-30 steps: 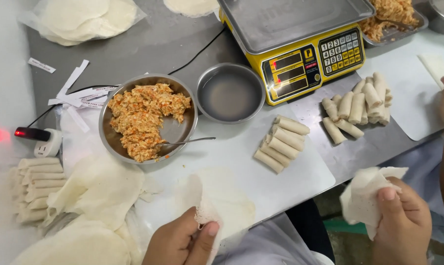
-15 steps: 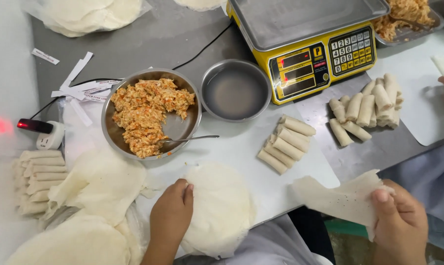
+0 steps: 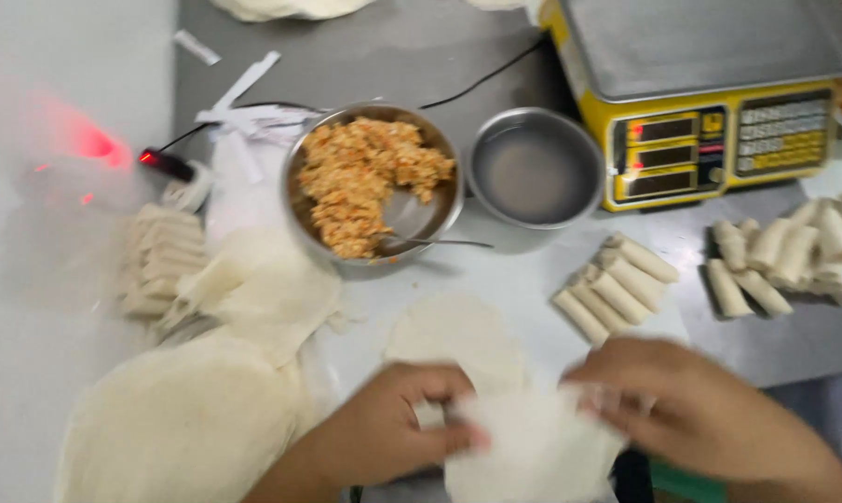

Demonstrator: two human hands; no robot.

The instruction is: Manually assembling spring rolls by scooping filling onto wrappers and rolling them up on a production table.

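Since the earlier frame the right hand (image 3: 710, 410) has swung in from the far right w/ its wrapper sheet (image 3: 533, 447) and now meets the left hand (image 3: 393, 433), which has come off the flat round wrapper (image 3: 458, 340) it was pressing. That reads as a fresh sheet being spread or peeled just below the flat one, towards the person, before any filling goes on. Both hands sit palm-down, fingers curled, pinching the thin sheet at opposite edges: left thumb and fingers closed on its left edge, right fingers closed on its upper right; motion blur hides finer detail. The flat round wrapper lies directly below the filling bowl (image 3: 374, 182). Right of that bowl is an empty metal bowl (image 3: 536, 168); lower right, a row of finished rolls (image 3: 617, 284); lower left, a wrapper stack (image 3: 216, 401).
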